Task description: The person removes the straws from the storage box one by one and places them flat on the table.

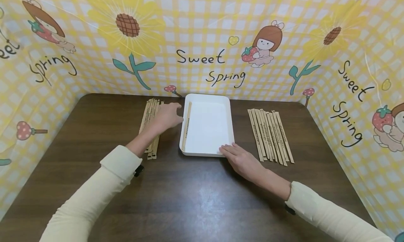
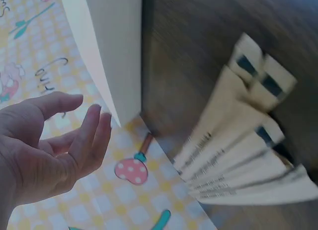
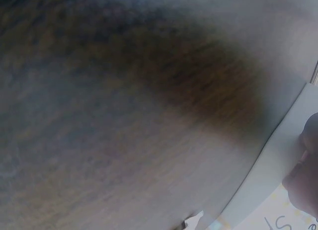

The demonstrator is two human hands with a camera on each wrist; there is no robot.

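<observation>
My left hand [image 1: 169,115] hangs between a bundle of paper-wrapped sticks [image 1: 147,121] and the left side of a white tray [image 1: 231,128]. In the left wrist view its fingers [image 2: 89,135] are loosely bent, thumb apart, and nothing lies between them. One paper-wrapped stick [image 1: 187,126] lies lengthwise inside the tray along its left wall. My right hand [image 1: 246,163] holds the tray at its near right corner, fingers over the rim. Only part of this hand shows at the edge of the right wrist view, against the tray's wall [image 3: 273,158].
A second group of paper-wrapped sticks [image 1: 269,136] lies fanned out right of the tray on the dark wooden table [image 1: 189,200]. Yellow checked cloth [image 1: 195,35] with printed flowers hangs behind the table and along both sides.
</observation>
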